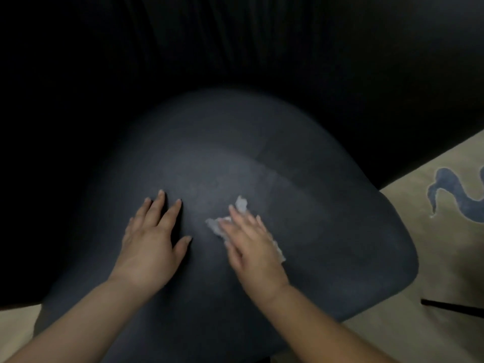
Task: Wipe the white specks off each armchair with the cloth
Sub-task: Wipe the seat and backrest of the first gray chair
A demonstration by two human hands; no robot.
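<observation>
A dark blue-grey armchair seat cushion [327,226] fills the middle of the view, with a faint seam running across it. My left hand [150,239] lies flat on the cushion, fingers spread, holding nothing. To its right my right hand [251,242] presses a crumpled white cloth [241,204] against the cushion; the cloth pokes out beyond the fingertips and under the palm's right edge. The motion blur keeps me from making out any white specks.
The chair's back and sides [235,48] are almost black in shadow. A beige rug [432,271] with a blue swirl pattern [450,195] lies to the right. A thin dark chair leg [453,307] sticks out at lower right.
</observation>
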